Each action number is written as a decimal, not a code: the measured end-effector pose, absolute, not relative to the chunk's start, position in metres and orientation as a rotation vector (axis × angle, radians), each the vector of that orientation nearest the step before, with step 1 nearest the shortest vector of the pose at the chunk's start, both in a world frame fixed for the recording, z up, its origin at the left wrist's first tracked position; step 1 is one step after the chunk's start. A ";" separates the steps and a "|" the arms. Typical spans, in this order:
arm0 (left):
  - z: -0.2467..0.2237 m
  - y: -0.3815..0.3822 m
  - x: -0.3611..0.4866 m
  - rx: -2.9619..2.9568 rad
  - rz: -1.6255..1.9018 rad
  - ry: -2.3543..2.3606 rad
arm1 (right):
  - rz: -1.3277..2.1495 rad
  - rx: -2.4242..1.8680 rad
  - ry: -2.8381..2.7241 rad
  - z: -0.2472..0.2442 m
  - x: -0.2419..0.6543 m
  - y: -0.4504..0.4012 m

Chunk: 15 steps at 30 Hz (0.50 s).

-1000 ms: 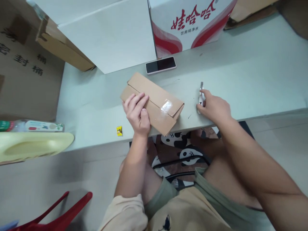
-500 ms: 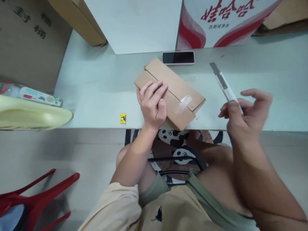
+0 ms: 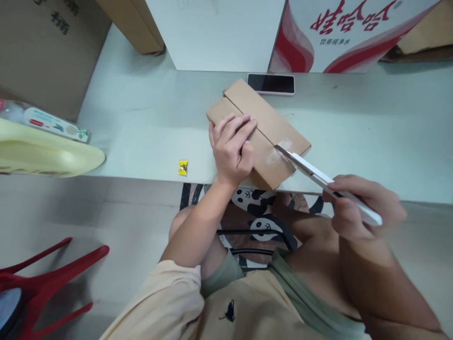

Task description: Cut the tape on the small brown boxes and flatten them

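Note:
A small brown cardboard box (image 3: 264, 120) lies slanted near the table's front edge, with clear tape (image 3: 273, 157) over its flap seam at the right end. My left hand (image 3: 231, 153) presses on the box's left part, fingers over the top and thumb bent in. A white utility knife (image 3: 311, 172) with its blade out is gripped in my right hand (image 3: 364, 205). The blade's tip meets the seam by the tape. How deep the tip sits, I cannot tell.
Behind the box lies a phone (image 3: 271, 84). A white box (image 3: 215, 35) and a red-and-white water carton (image 3: 336, 52) stand at the back. A yellow wrapped candy (image 3: 182, 167) is near the front edge. A red stool (image 3: 46, 288) stands on the floor at left.
My right hand has turned the knife and brought it left, from above the table onto the taped seam. My left hand stays on the box.

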State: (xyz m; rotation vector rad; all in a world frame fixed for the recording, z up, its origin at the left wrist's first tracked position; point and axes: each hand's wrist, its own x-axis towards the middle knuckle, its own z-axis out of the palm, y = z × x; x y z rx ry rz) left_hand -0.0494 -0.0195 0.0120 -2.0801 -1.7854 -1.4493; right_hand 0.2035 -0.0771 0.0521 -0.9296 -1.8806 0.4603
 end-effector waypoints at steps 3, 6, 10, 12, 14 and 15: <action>0.011 -0.019 -0.050 -2.086 -1.470 -1.772 | 0.312 -0.794 -2.026 0.069 0.198 -0.078; 0.010 -0.019 -0.051 -2.085 -1.503 -1.730 | 0.302 -0.726 -2.130 0.079 0.195 -0.077; 0.009 -0.017 -0.053 -2.113 -1.532 -1.719 | 0.261 -0.786 -2.110 0.075 0.191 -0.076; 0.008 -0.016 -0.054 -2.139 -1.529 -1.741 | 0.251 -0.820 -2.055 0.071 0.187 -0.076; 0.007 -0.015 -0.055 -2.155 -1.529 -1.739 | 0.256 -0.848 -2.023 0.070 0.185 -0.076; 0.006 -0.015 -0.056 -2.157 -1.534 -1.723 | 0.260 -0.855 -2.024 0.071 0.184 -0.077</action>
